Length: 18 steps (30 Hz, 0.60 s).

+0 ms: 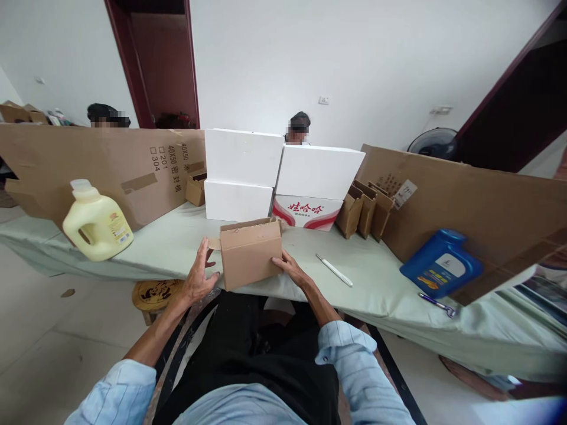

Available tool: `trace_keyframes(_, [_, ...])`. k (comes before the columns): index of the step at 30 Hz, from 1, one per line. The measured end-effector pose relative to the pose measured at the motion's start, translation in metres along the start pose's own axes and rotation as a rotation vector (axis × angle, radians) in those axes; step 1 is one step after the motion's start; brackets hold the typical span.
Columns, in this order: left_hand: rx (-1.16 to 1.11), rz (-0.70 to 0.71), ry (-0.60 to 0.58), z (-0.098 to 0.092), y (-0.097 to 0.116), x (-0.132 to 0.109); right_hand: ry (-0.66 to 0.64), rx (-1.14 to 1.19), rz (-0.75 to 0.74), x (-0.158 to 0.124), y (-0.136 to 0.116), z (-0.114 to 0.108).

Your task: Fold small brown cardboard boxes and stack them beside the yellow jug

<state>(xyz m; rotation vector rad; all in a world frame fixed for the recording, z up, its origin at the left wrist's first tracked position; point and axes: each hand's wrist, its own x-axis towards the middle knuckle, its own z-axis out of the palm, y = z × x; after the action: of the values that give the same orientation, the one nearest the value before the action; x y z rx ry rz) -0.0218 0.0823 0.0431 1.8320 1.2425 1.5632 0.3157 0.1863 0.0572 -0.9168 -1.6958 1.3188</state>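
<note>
- Two bare hands fill the middle of my head view, at either end of a small brown box [251, 257]; I see that box on the near edge of the cloth-covered table [172, 236], its printless broad side toward the person.
- I see the left hand [200, 276] with fingers and thumb spread wide at the box's left end, the fingertips by a flap [214, 244] that juts out leftward; I cannot tell how firmly they touch.
- I see the right hand [290, 268] holding the box's right end, thumb laid on the near side, fingers around the corner.
- To the right of that hand I have a white pen [334, 270] lying slantwise on the cloth; farther right, a tilted blue bottle [440, 265], with a purple-handled tool [436, 304] nearer the table edge.
- On the far side I see white boxes [243, 156] stacked two high, the lower right one printed in red; just right of them stand narrow brown cartons [374, 212].
- On the left I have a pale yellow jug [100, 224] before a large cardboard panel [97, 171]; a wooden stool [156, 294] sits below the table's near edge.
</note>
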Motion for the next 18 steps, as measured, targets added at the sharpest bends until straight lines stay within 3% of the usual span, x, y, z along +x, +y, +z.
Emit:
trace_keyframes(9, [0.319, 0.242, 0.047, -0.002, 0.005, 0.008, -0.004, 0.010, 0.059, -0.002, -0.001, 0.005])
trace_keyframes(14, [0.479, 0.409, -0.158, -0.003, 0.017, 0.004, 0.058, -0.019, 0.192, -0.010, -0.004, 0.002])
trace_keyframes(18, [0.549, 0.398, -0.272, -0.010, 0.032, 0.009, 0.088, -0.084, 0.235, -0.023, -0.017, -0.005])
